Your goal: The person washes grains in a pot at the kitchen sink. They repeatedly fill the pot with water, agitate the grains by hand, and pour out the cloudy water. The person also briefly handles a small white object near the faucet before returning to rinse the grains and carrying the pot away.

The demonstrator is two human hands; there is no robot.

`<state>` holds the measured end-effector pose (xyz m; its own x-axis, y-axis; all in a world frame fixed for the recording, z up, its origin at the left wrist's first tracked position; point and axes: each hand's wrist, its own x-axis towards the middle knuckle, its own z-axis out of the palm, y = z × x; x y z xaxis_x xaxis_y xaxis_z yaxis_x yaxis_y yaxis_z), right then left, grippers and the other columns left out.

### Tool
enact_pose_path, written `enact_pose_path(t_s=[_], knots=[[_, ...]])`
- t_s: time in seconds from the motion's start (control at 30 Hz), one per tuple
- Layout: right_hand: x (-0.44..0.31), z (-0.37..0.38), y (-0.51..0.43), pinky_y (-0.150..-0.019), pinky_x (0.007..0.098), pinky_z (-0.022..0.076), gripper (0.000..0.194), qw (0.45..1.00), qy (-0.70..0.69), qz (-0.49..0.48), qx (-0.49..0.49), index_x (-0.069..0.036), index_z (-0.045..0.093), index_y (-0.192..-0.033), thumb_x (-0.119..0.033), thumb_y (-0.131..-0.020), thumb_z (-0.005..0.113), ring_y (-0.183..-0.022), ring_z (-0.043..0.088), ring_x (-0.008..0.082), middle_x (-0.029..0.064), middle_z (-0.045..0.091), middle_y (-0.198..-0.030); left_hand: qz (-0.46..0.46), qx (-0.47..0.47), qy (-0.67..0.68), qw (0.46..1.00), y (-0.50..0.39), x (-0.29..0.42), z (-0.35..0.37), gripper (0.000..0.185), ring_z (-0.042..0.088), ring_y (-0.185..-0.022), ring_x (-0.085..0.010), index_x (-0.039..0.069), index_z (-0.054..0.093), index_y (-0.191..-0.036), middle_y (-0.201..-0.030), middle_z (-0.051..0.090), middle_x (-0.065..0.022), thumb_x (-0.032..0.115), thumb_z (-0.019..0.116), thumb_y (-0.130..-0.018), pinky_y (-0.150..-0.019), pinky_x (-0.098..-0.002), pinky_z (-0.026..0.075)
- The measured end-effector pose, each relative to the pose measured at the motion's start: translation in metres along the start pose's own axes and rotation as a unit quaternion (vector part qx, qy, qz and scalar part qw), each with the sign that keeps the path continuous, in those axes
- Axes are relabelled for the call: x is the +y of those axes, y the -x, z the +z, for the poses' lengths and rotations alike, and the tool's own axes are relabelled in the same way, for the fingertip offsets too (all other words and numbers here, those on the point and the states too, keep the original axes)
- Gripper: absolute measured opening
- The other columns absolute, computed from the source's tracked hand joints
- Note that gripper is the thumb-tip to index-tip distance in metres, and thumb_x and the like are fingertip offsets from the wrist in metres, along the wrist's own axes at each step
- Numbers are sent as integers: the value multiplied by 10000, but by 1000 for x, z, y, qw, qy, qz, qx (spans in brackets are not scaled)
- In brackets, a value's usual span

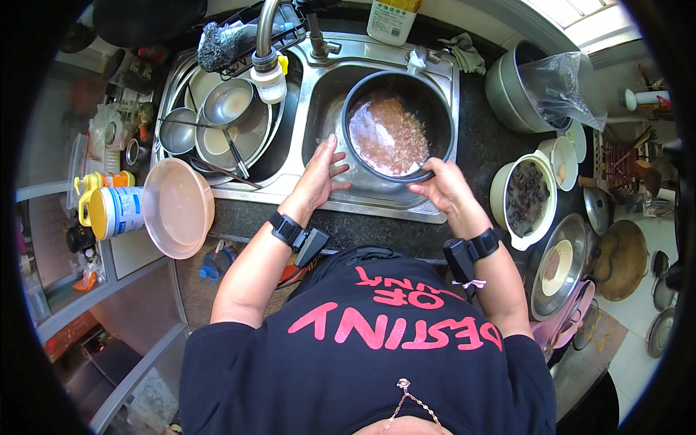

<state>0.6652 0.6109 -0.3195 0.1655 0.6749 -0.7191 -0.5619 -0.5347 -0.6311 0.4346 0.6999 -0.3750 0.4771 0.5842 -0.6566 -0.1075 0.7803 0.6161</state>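
Note:
A dark round metal pot (437,111) is tilted in the right basin of a steel double sink (375,198). Reddish-brown grains (399,133) lie in it under water that reflects light. My right hand (443,185) grips the pot's near right rim, thumb on top and fingers below. Just left of the pot, my left hand (321,176) is held up with fingers apart, holding nothing. A faucet with a clear filter (269,87) reaches over the left basin, where metal bowls (231,100), a pan and chopsticks (236,152) are stacked.
On the left stands a pink plastic basin (179,209) beside a yellow-lidded tub (117,212). To the right are a cream pot with dark soaked food (527,196), a large metal pot under a plastic bag (514,92), and a steel bowl (568,236). A white bottle (394,22) stands behind the sink.

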Motion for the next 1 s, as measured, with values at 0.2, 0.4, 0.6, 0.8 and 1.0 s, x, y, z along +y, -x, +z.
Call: enact_pose_path(t_s=[0.2,0.4,0.6,0.8,1.0], knots=[[25,17,-8,-523,316,589,306,998,9,30,-51,158,443,-1054,-56,-835,448,-633,666,287,231,635,-810,55,-85,-12,995,19,3,3,838,404,-1243,-340,150,226,-1423,-1402,356,-139,595,580,-808,-914,-592,414],[5,-1,-2,-520,305,563,418,977,212,14,-29,95,463,-1140,-244,-896,482,-659,663,252,217,632,-942,105,-77,42,991,26,-6,11,695,458,-1221,-292,109,250,-1403,-1340,425,-145,273,548,-797,-900,-504,498],[-29,16,-13,-779,355,496,260,742,449,-498,9,-17,580,-1083,-181,-882,563,-912,616,286,176,601,-1030,147,-54,-10,988,39,-4,17,889,462,-1164,-324,215,35,-1469,-1404,289,-148,186,546,-743,-703,-484,565],[-3,60,-75,-923,463,444,437,609,714,-345,-13,-19,528,-1185,-320,-868,534,-1025,570,397,227,554,-1156,138,-7,-25,990,43,-8,29,944,420,-1186,-325,197,-42,-1480,-1451,217,-150,151,560,-755,-677,-474,556],[-3,56,-87,-981,388,409,459,576,804,-93,-113,8,504,-1260,-248,-887,428,-1143,522,370,315,515,-1205,124,35,-13,992,34,-13,33,987,553,-986,-267,180,-50,-1477,-1341,370,-171,223,597,-733,-515,-343,533]])
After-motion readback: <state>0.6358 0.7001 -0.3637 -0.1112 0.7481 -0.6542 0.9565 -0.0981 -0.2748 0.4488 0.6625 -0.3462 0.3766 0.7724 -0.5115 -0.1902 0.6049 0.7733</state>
